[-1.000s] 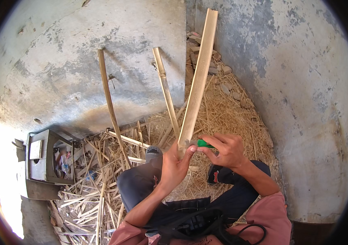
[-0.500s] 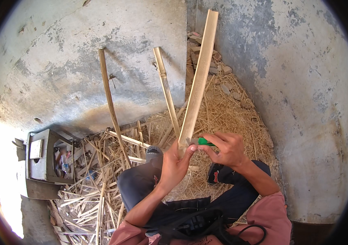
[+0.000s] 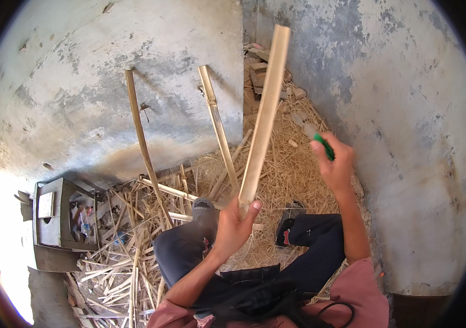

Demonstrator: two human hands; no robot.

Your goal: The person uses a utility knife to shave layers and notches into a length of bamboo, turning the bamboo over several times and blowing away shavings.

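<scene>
My left hand (image 3: 234,224) is closed round the lower end of a long split bamboo strip (image 3: 266,115), which slants up and away with its hollow side facing me. Off to the right, my right hand (image 3: 336,158) grips the green handle of a knife (image 3: 325,146). The knife's blade is blurred and points up and to the left, apart from the bamboo. Two more bamboo strips, a darker one (image 3: 144,139) and a paler jointed one (image 3: 217,123), lean against the wall left of the held strip.
Cut bamboo slats (image 3: 118,279) lie heaped on the floor at left, beside a wooden box (image 3: 52,218) with odds and ends inside. Shavings (image 3: 304,169) cover the floor ahead. Bricks and rubble (image 3: 260,71) sit in the corner between two peeling walls. My bent legs (image 3: 315,240) are close below my hands.
My right hand has swung the knife up and right, away from the bamboo's lower end. The left hand keeps its hold, and the strip's far end sits slightly lower.
</scene>
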